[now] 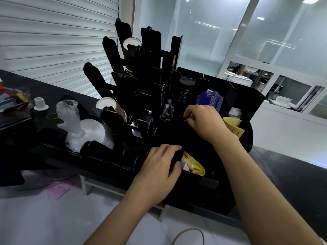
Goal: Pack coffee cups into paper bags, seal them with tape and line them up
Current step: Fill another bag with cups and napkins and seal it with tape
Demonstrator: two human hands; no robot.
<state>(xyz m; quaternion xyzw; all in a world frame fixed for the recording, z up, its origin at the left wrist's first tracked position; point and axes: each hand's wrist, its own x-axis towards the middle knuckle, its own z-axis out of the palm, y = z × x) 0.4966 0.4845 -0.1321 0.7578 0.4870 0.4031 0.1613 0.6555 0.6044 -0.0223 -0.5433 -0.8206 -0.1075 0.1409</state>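
A black organizer rack (247,101) stands on the dark counter. Brown paper cups with white insides lie in its slanted chutes, one stack high up (131,43) and one lower left (107,103). My left hand (158,167) grips the near edge of a dark black item (170,137) in a front compartment, fingers curled over it and thumb beneath. My right hand (206,123) pinches the far end of the same dark item near the rack's middle. It is too dark to tell what the item is. A yellow packet (195,167) lies just right of my left thumb.
Black lids (186,82), purple cards (210,99) and tan paper sleeves (234,127) fill the right compartments. A clear plastic bag of white lids (83,127) sits at the rack's left. A small white cup (39,103), a rubber band (52,116) and a glass (26,96) are on the counter.
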